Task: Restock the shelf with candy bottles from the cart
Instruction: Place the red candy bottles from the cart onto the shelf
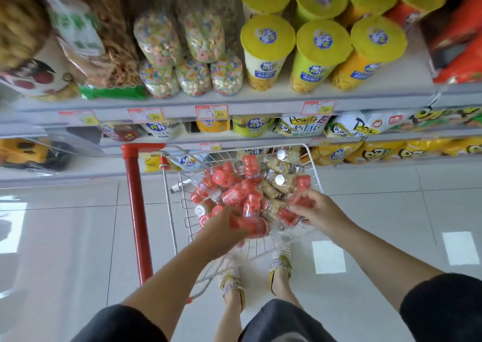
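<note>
Shop aisle, tiled floor (78, 237), stocked shelf (260, 105) ahead. Candy bottles (234, 193) heaped in cart (134, 211). Left hand (221, 228) gripping one red bottle (251, 227), right hand (317, 211) clamped on another, hands apart: probably gathering several per trip.

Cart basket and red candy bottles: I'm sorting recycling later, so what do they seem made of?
Cart basket: looks like white-coated metal wire, judging by the thin open grid; coating type unclear.
Red candy bottles: probably glossy plastic, going by their shiny highlights; whether the red is wrap or contents I cannot tell.
</note>
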### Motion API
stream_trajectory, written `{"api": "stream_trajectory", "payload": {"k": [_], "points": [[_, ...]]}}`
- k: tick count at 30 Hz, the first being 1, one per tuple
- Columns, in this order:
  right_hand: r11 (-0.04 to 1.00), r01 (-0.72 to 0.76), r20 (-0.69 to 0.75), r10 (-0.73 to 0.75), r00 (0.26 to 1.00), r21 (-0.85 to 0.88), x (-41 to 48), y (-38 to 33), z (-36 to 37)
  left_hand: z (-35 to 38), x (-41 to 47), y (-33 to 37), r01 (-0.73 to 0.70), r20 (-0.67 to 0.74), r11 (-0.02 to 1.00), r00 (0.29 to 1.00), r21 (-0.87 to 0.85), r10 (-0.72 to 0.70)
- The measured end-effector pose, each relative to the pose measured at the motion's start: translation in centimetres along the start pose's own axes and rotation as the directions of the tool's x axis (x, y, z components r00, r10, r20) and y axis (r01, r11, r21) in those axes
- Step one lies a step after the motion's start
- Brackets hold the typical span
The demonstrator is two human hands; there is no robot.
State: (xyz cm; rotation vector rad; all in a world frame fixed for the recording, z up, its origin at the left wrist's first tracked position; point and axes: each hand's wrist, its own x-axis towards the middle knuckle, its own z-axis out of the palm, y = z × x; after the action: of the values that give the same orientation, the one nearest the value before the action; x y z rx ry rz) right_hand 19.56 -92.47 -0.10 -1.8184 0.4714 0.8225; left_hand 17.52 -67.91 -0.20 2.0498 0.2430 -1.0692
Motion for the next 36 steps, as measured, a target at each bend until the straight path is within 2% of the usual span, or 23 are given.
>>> {"api": "stream_trajectory", "payload": {"k": [6, 9, 14, 16, 19, 22, 25, 27, 30, 33, 36], "points": [[0.954, 0.170, -0.131, -0.140, 0.981, 0.248, -7.2, -7.6, -1.6, -5.9, -6.2, 6.5, -0.147, -0.100, 0.941, 0.988, -0.305, 0.121], [0.909, 0.254, -0.176, -0.205, 0.963, 0.331, -10.9, -11.1, -1.6, -7.9, -8.9, 9.8, -0.206, -0.183, 0.853, 0.974, -0.479, 0.133], [0.821, 0.355, -0.141, -0.327, 0.934, 0.448, -15.5, -15.5, -2.1, -10.8, -12.7, 13.6, -0.305, -0.240, 0.687, 0.952, -0.660, 0.192], [0.759, 0.383, -0.129, -0.375, 0.918, 0.526, -16.7, -17.0, -2.2, -11.6, -13.9, 14.7, -0.295, -0.224, 0.585, 0.955, -0.756, 0.192], [0.672, 0.417, -0.089, -0.465, 0.881, 0.612, -18.3, -19.3, -2.2, -12.0, -15.6, 16.3, -0.283, -0.194, 0.504, 0.955, -0.816, 0.223], [0.619, 0.442, -0.094, -0.511, 0.855, 0.649, -19.0, -21.0, -1.9, -12.2, -16.9, 18.1, -0.164, -0.097, 0.319, 0.971, -0.933, 0.217], [0.550, 0.446, -0.121, -0.527, 0.841, 0.706, -19.6, -22.5, -2.1, -12.4, -17.3, 20.3, -0.100, -0.053, 0.231, 0.978, -0.968, 0.201], [0.511, 0.450, -0.151, -0.522, 0.839, 0.732, -19.9, -23.8, -2.7, -13.0, -17.3, 21.8, -0.078, -0.031, 0.207, 0.975, -0.975, 0.219], [0.520, 0.513, -0.241, -0.502, 0.831, 0.683, -19.0, -25.7, -4.5, -14.1, -17.2, 24.6, -0.087, 0.018, 0.261, 0.927, -0.961, 0.376], [0.563, 0.573, -0.337, -0.472, 0.815, 0.596, -17.3, -27.8, -7.2, -15.2, -16.0, 27.7, -0.247, -0.064, 0.336, 0.879, -0.909, 0.472], [0.631, 0.596, -0.317, -0.508, 0.801, 0.496, -15.3, -29.9, -10.6, -16.3, -13.6, 30.8, -0.430, -0.223, 0.399, 0.854, -0.810, 0.469]]}}
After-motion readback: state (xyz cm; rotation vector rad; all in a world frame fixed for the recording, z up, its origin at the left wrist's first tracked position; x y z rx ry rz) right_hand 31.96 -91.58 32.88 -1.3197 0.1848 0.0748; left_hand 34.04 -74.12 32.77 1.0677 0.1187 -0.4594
